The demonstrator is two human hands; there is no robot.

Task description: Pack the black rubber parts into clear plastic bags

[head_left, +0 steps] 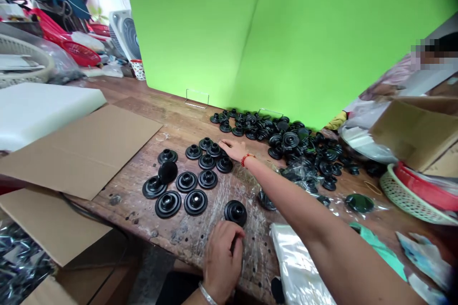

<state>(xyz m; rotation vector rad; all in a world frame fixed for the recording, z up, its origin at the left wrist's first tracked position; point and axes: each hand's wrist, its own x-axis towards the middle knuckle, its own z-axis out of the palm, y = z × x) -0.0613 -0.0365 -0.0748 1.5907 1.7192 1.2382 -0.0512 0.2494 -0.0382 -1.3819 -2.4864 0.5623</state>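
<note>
My right hand (232, 150), with a red bead bracelet, reaches across the wooden table (143, 95) to the back right of a group of black round discs (186, 181). Its fingertips touch or overlap a disc (214, 149) there; the exact grip is hidden. Near the front edge my left hand (222, 252), wearing a silver bangle, rests with curled fingers beside a single black disc (235, 212). Whether anything is inside those fingers cannot be seen. One dark disc (168, 172) leans over its neighbours.
A large pile of black discs (289, 140) lies before the green panel (250, 33). Clear plastic bags (296, 262) are at the front right, cardboard flaps (82, 147) at the left, and baskets (411, 195) at the right. A person is partly visible at the far right.
</note>
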